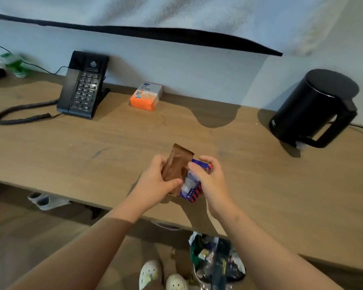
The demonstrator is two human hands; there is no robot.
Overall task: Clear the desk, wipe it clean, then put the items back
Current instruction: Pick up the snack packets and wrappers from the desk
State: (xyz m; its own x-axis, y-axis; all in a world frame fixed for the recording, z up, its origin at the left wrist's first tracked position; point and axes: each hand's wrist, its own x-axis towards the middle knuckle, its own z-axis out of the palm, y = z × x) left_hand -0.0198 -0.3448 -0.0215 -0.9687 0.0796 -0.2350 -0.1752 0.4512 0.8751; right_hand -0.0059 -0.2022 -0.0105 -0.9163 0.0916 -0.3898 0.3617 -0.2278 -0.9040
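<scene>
Over the desk [71, 147] front edge: left hand [155, 178] grips brown sachet [176, 164], right hand [210, 176] pinches blue-white packet [190, 185]. I judge both light, crinkly, slippery film; grip mid-body, not seams.

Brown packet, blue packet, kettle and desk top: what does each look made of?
Brown packet, gripped by the left hand: likely thin plastic or foil film, from its creases and crimped top edge. Blue packet in the right hand: glossy printed film. Kettle: black, matte; plastic or coated metal, cannot tell which. Desk top: wood or wood-look laminate, matte, with visible grain.
</scene>
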